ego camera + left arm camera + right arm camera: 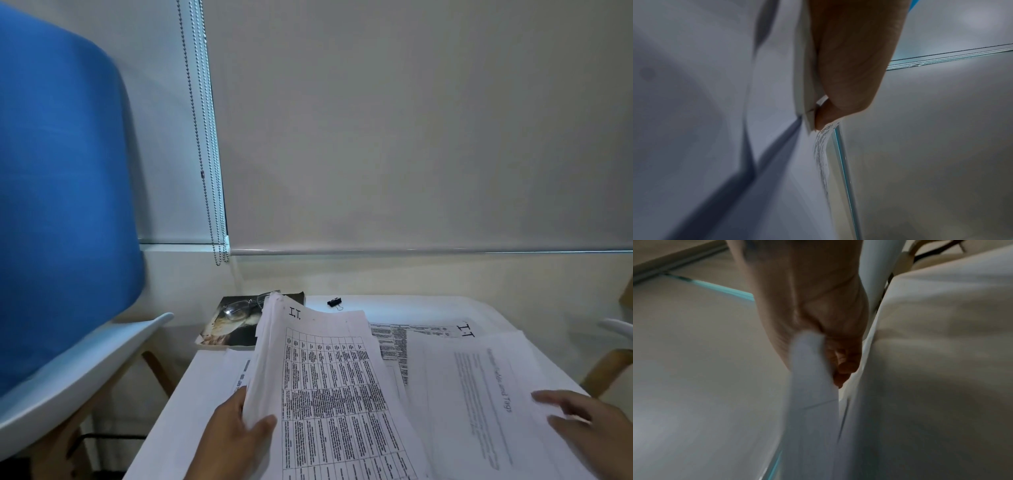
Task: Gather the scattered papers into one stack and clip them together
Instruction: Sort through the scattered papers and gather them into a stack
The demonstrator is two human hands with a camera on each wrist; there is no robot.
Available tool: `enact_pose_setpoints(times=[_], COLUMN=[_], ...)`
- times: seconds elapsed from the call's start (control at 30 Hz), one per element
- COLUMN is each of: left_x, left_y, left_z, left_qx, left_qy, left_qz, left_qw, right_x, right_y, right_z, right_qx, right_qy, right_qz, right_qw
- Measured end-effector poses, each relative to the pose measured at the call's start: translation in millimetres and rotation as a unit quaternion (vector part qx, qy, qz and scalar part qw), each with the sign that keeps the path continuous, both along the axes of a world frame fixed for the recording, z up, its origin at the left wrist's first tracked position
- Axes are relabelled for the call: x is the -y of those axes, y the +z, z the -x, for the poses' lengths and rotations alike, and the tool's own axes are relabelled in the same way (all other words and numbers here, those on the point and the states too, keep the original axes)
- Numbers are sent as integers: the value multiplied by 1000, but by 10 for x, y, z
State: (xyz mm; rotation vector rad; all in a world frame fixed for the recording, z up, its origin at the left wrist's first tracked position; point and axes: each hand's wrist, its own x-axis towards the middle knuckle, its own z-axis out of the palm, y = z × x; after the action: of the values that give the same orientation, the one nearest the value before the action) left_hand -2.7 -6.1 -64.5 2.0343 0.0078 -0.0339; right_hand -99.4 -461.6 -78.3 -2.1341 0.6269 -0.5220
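A thick stack of papers [329, 394], its top sheet a printed table marked "I.T.", is tilted up off the white table [178, 404]. My left hand [236, 425] grips the stack's left edge, thumb on top. In the left wrist view the hand [849, 65] pinches the stack's edge [803, 81]. A loose text sheet [479, 404] lies at the right with my right hand [582, 421] on its right edge. In the blurred right wrist view the curled fingers [842, 366] hold a fold of that sheet [812, 378]. More printed sheets [394, 339] lie underneath. A black binder clip [334, 303] sits at the table's back, apart from both hands.
A book [233, 329] with a pair of glasses [239, 308] on it lies at the table's back left corner, partly under the raised stack. A blue and white chair [68, 240] stands close on the left. A wooden chair frame [609, 366] is at the right.
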Motion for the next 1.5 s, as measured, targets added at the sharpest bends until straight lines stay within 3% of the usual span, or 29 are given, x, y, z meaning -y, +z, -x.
enact_pose_setpoints(times=[0.13, 0.27, 0.43, 0.53, 0.6, 0.67, 0.77, 0.87, 0.97, 1.2, 1.3, 1.4, 1.5], left_x=[17, 21, 20, 13, 11, 15, 20, 22, 40, 64, 79, 96, 12], left_y=[13, 25, 74, 100, 91, 94, 96, 111, 151, 233, 186, 207, 230], left_z=[-10, 1, 31, 46, 43, 51, 65, 95, 112, 114, 100, 115, 108], left_qx=[0, 1, 8, 6, 5, 0, 2, 3, 0, -28, -38, -36, -23], left_qy=[3, 0, -4, -18, -20, -13, -4, -6, -16, 35, 34, 35, 33], left_qz=[3, -1, 10, 10, 8, 10, 2, 8, 19, 107, 15, -33, 26], left_qw=[1000, 1000, 1000, 1000, 1000, 1000, 1000, 1000, 1000, 993, 999, 998, 999], right_x=[-210, -523, -929, -811, -460, -331, -870, -1364, -1604, -1841, -1842, -1859, -1762], right_y=[298, 637, 848, 903, 815, 809, 1037, 905, 561, 15, -81, -26, 63], right_z=[-67, -70, -143, -69, -63, -43, -16, -86, -193, -347, -357, -325, -371], right_qx=[106, 241, 332, 384, 340, 330, 339, 293, 217, 51, -14, -24, 12], right_qy=[38, 75, 43, 11, 20, 25, 54, 85, 99, 205, 263, 284, 232], right_qz=[-45, -145, -240, -225, -225, -251, -256, -288, -240, -92, -38, -60, -74], right_qw=[993, 957, 911, 895, 913, 910, 904, 908, 941, 973, 964, 957, 970])
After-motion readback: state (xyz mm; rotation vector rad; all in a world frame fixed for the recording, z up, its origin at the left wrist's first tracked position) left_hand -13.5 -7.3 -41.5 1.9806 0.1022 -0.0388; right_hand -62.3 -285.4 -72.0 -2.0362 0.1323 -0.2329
